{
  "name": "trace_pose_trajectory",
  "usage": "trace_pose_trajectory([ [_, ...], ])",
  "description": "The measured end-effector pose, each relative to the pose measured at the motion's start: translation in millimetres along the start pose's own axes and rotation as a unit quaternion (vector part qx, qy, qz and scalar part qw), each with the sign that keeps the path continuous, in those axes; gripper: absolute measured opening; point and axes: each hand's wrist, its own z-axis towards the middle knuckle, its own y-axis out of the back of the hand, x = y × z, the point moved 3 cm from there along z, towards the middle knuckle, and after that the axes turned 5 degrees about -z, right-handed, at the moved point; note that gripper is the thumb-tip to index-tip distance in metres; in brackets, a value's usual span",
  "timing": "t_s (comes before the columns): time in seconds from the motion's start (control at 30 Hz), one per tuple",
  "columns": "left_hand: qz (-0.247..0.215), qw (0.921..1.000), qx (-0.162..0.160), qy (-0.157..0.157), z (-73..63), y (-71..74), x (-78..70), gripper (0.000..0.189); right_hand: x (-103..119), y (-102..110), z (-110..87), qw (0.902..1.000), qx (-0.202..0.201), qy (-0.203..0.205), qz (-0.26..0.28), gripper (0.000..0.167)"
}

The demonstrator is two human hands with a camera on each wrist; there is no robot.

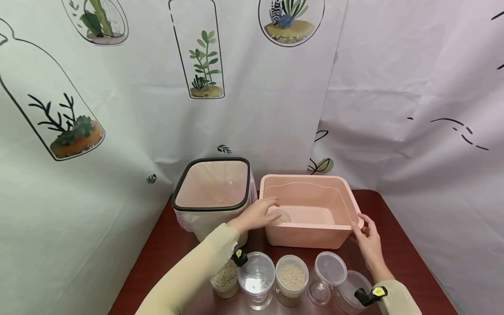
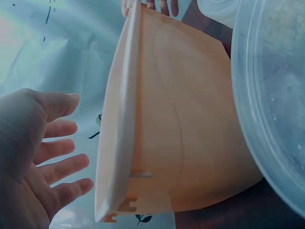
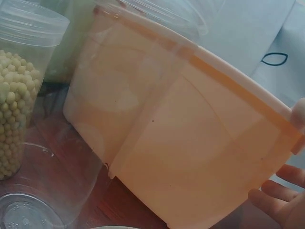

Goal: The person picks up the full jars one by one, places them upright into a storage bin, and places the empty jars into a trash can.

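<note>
A pink plastic bin [image 1: 311, 238] stands on the dark red table. My left hand [image 1: 257, 214] is over its near left end, fingers spread and holding nothing, as the left wrist view shows. Beside those fingers, inside the bin, lies a round clear container with pale contents [image 1: 281, 217], partly hidden by the hand. At the bin's near right corner my right hand [image 1: 367, 238] grips the rim, thumb on top and fingers against the outer wall.
A waste bin [image 1: 202, 214] with a black rim and liner stands left of the pink one. Along the front are a jar of pale grains [image 1: 225, 282], an empty clear jar [image 1: 257, 278], a jar of yellowish beans [image 1: 292, 278] and more clear containers [image 1: 330, 269]. A printed curtain [image 1: 256, 122] hangs behind.
</note>
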Motion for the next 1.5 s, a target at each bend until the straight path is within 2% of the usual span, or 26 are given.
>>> trace_pose_trajectory([
  [0.47, -0.063, 0.9970, -0.039, -0.025, -30.1, 18.2, -11.9, 0.026, -4, 0, 4.1, 0.9997, -0.003, 0.011, 0.023, 0.051],
  [0.7, -0.083, 0.9954, -0.042, -0.023, -51.3, 22.1, -12.5, 0.030, -2, 0, 3.5, 0.9997, -0.004, 0.010, 0.022, 0.051],
  [0.93, -0.078, 0.9926, -0.087, -0.034, -72.0, 28.2, -15.6, 0.033, 3, 0, 2.5, 0.9999, -0.002, 0.014, 0.008, 0.052],
  [1.3, -0.111, 0.9855, -0.127, -0.016, -106.0, 27.8, -5.4, 0.029, -4, 0, 4.8, 0.9993, 0.013, 0.021, 0.027, 0.054],
  [1.33, -0.113, 0.9850, -0.130, -0.014, -109.9, 27.5, -4.0, 0.029, 6, 0, -1.6, 0.9977, 0.030, 0.026, 0.055, 0.052],
  [1.37, -0.114, 0.9844, -0.133, -0.011, -113.7, 27.1, -2.7, 0.029, 5, 0, -1.8, 0.9969, 0.035, 0.026, 0.065, 0.053],
  [1.43, -0.112, 0.9837, -0.140, -0.006, -121.1, 26.3, 0.2, 0.029, 5, 0, -2.6, 0.9959, 0.039, 0.026, 0.077, 0.053],
  [1.5, -0.108, 0.9828, -0.150, -0.002, -127.5, 25.5, 3.2, 0.029, 4, 0, -2.9, 0.9969, 0.033, 0.026, 0.067, 0.053],
])
